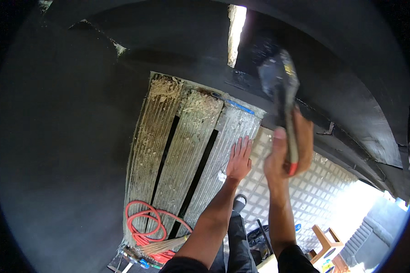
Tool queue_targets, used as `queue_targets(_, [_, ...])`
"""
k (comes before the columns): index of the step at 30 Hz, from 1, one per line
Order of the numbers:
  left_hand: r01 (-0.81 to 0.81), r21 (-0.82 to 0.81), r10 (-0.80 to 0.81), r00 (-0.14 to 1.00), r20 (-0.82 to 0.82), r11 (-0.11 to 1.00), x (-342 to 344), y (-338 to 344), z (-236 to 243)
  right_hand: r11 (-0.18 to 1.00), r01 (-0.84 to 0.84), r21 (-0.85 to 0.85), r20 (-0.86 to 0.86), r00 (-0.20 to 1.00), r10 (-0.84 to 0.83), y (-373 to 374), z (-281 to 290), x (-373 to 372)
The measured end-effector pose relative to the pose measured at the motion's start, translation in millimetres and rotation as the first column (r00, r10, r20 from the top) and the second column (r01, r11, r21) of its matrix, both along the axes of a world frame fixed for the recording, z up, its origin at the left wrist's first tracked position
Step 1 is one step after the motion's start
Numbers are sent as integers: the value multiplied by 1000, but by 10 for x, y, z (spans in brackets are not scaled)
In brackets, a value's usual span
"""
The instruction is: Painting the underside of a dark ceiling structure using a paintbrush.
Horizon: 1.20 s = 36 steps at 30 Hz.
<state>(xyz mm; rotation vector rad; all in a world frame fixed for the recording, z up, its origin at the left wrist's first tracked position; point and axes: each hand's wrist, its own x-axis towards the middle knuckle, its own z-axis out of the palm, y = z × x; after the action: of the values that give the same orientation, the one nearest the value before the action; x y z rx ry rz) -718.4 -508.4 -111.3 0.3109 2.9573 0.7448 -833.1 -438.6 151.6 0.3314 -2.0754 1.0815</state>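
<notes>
the right hand (284,157) is up high with its fingers wrapped tight around the handle of a paint brush (282,86). the handle has a red tip that pokes out under the hand. the brush head is above the hand, dark with black paint, and it sits right by the black wall (341,82). it looks a bit blurry, so i cannot tell if it touches the wall.

the left hand (239,159) is just beside the right hand, a little lower. it is flat, with the fingers spread apart, and it holds nothing. it presses on the dirty grey ribbed boards (187,145).

under the right hand is a floor of metal plate (305,191) with little bumps.

far below the left hand, near the elbow, a red hose (143,223) lies in loops on the boards. a straw broom (166,245) lies next to the hose.

a thin bright gap (236,32) shows in the wall above both hands.
</notes>
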Motion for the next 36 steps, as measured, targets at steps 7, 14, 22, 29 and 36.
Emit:
queue_targets(7, [-21,21,19,998,53,1000,-39,-104,178,890,447,-94,152,889,-431,576,-94,649])
queue_targets(14, [-20,2,20,998,60,1000,-32,-87,140,553,743,-377,223,653,-724,818,-81,978])
queue_targets(22, [-14,-34,16,997,75,999,20,-139,30,852,511,-115,159,856,-492,-372,-332,505])
queue_targets(29, [-24,-158,24,1000,-6,987,59,-78,12,983,143,-117,72,988,-136,-996,-381,108])
queue_targets(36, [-145,364,61,971,233,920,-59,-122,-50,962,-42,-269,92,993,69,-735,-300,80])
